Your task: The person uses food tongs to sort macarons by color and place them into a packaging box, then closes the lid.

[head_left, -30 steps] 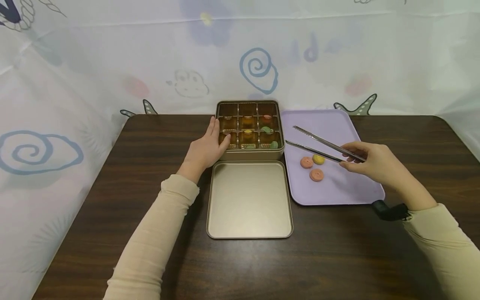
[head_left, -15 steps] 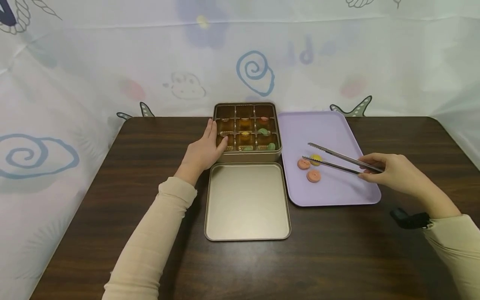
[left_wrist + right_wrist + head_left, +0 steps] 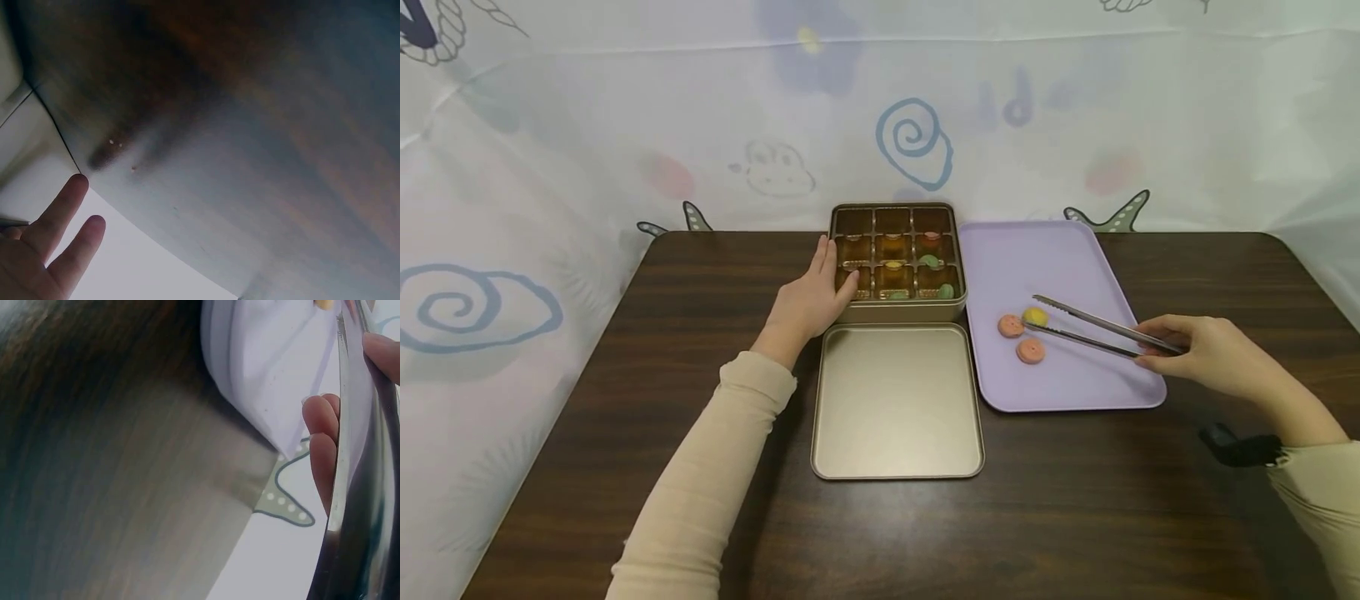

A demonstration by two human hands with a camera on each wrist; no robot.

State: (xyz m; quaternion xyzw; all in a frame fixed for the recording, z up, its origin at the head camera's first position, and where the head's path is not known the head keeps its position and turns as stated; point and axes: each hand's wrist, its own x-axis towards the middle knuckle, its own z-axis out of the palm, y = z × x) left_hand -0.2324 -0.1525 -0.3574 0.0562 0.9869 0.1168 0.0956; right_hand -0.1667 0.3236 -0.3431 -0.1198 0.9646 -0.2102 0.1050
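Observation:
My left hand (image 3: 808, 300) lies against the left side of a gold tin box (image 3: 901, 312), fingers extended and thumb over its front left corner. Inside the box is a divided insert with green, yellow and reddish pieces in some compartments. My right hand (image 3: 1206, 354) holds metal tongs (image 3: 1097, 320) over the purple tray (image 3: 1030, 250). The tongs' tips stand apart on either side of a yellow macaron (image 3: 1036, 316); whether they touch it I cannot tell. Two pink macarons, one to the left (image 3: 1011, 326) and one nearer the front (image 3: 1031, 351), lie beside it.
A flat gold lid (image 3: 898, 400) lies directly in front of the box on the dark wooden table (image 3: 1075, 500). The tray stands close against the box's right side. A patterned white cloth (image 3: 700, 108) hangs behind the table.
My right hand has moved right and toward me, bringing the spread tongs from beside the box down to the yellow macaron. My left hand stays at the box.

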